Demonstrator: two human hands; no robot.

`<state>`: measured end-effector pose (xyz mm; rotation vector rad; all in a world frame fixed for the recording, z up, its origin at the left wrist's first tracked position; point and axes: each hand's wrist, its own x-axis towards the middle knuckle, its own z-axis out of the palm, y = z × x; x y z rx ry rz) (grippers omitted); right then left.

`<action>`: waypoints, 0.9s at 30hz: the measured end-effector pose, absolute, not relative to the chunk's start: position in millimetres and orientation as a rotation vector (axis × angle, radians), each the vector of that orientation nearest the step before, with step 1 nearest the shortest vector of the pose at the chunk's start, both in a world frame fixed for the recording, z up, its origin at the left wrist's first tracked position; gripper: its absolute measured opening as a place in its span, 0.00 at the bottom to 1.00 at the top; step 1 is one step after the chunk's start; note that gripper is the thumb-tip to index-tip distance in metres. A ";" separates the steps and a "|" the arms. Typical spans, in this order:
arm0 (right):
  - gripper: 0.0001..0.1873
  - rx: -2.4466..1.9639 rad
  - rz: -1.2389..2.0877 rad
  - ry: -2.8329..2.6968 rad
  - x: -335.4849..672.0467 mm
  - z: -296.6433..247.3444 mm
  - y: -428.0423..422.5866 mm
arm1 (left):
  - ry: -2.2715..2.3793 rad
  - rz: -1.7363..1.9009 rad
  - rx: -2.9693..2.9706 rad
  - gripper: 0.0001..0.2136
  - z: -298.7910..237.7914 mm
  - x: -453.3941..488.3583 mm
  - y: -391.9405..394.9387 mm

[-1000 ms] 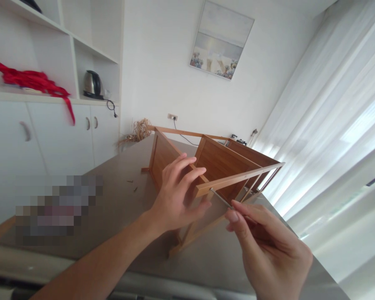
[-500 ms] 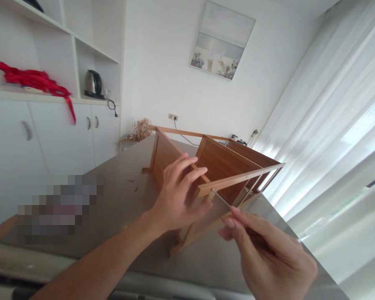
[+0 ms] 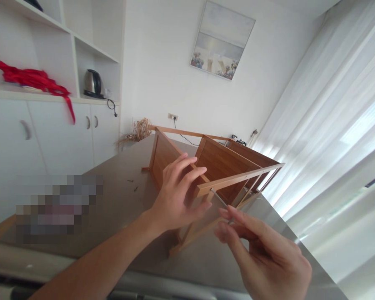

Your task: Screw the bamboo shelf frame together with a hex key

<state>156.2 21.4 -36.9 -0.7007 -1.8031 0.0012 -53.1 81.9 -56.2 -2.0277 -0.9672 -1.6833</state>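
A wooden shelf rack (image 3: pixel 237 177) lies on its side on the grey table. My left hand (image 3: pixel 176 196) is open beside its near corner, fingers spread over the rail and thumb just below; whether it touches the wood I cannot tell. At the end of the near rail, a thin metal hex key (image 3: pixel 219 197) meets the wood with its tip. The key's other end is pinched between the thumb and fingers of my right hand (image 3: pixel 265 250), which partly hide it.
Two screws (image 3: pixel 135 188) lie on the table (image 3: pixel 112 200) left of the rack. A blurred-out patch (image 3: pixel 58 208) covers something at the table's left. Behind are white cabinets (image 3: pixel 59 133), a kettle (image 3: pixel 93 83) and red cloth (image 3: pixel 34 79). A white curtain (image 3: pixel 325 125) hangs at the right.
My right hand's fingers have shifted slightly left and downward around the end of the hex key. My left hand and the rack stay nearly where they were.
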 end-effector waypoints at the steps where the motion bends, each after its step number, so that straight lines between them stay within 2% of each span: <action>1: 0.23 -0.706 -0.007 -1.802 156.4 -36.2 21.4 | -0.963 -1.686 -2.028 0.29 -56.5 -53.3 82.0; 9: 0.20 -0.680 -0.089 -1.779 152.7 -30.9 19.9 | -0.973 -1.688 -2.043 0.31 -58.2 -54.8 82.3; 17: 0.09 -0.811 -0.123 -1.662 145.6 -22.7 16.3 | -0.926 -1.731 -2.005 0.29 -55.8 -51.8 83.8; 27: 0.10 -0.735 0.056 -1.613 143.4 -23.8 23.7 | -0.964 -1.678 -2.046 0.30 -56.6 -55.0 81.4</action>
